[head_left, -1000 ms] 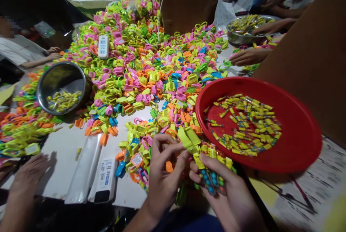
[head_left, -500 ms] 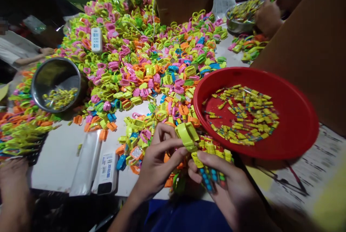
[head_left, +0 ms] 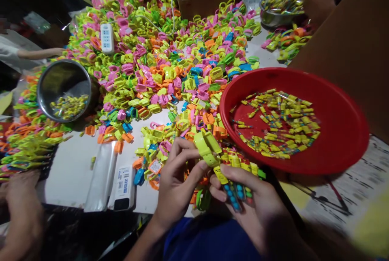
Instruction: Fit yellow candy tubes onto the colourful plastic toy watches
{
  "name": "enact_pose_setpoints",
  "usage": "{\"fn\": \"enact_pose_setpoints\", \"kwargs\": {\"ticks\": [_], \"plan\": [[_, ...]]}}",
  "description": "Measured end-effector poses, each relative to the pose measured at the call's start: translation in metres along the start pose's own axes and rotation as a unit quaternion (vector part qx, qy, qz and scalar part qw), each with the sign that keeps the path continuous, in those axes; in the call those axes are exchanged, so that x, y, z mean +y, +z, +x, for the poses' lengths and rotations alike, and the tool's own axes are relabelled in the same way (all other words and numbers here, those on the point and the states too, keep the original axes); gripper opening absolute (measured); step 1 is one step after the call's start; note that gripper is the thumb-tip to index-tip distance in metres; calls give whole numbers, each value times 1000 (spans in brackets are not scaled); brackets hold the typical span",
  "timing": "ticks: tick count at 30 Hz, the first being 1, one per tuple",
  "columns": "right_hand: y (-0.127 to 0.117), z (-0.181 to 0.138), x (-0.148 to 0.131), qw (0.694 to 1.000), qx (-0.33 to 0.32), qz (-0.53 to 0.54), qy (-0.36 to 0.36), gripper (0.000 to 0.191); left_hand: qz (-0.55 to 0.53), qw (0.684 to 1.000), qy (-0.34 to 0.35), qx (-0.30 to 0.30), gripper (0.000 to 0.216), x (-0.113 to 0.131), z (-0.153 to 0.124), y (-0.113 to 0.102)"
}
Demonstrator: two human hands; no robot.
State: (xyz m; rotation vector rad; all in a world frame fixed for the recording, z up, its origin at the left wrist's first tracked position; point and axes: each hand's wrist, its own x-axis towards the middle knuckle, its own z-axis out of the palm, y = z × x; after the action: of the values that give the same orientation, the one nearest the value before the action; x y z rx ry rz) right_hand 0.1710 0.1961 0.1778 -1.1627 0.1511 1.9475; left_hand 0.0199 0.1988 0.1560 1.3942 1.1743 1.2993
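The left hand (head_left: 178, 184) pinches a yellow-green plastic clip (head_left: 207, 147) between thumb and fingers. The right hand (head_left: 255, 208) is closed around a small bunch of candy tubes (head_left: 235, 190), just below the clip and touching it, at the near edge of the table (head_left: 73, 167). To me this looks like the pairing step: mating one tube with the clip would want lined-up ends and a firm pinch. A red basin (head_left: 343, 131) of more tubes sits to the right, and a heap of bright clips (head_left: 152, 58) spreads far across the table. A steel bowl (head_left: 65, 78) is at the left, with a co-worker's hand (head_left: 24, 216) near left.
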Motion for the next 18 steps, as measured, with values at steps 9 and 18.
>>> {"fn": "enact_pose_setpoints", "kwargs": {"ticks": [9, 18], "plan": [[-3, -2, -3, 1000, -14, -2, 11, 42, -8, 1000, -14, 9, 10, 2, 2, 5], [-10, 2, -6, 998, -40, -37, 15, 43, -58, 996, -70, 7, 12, 5, -6, 4]]}}
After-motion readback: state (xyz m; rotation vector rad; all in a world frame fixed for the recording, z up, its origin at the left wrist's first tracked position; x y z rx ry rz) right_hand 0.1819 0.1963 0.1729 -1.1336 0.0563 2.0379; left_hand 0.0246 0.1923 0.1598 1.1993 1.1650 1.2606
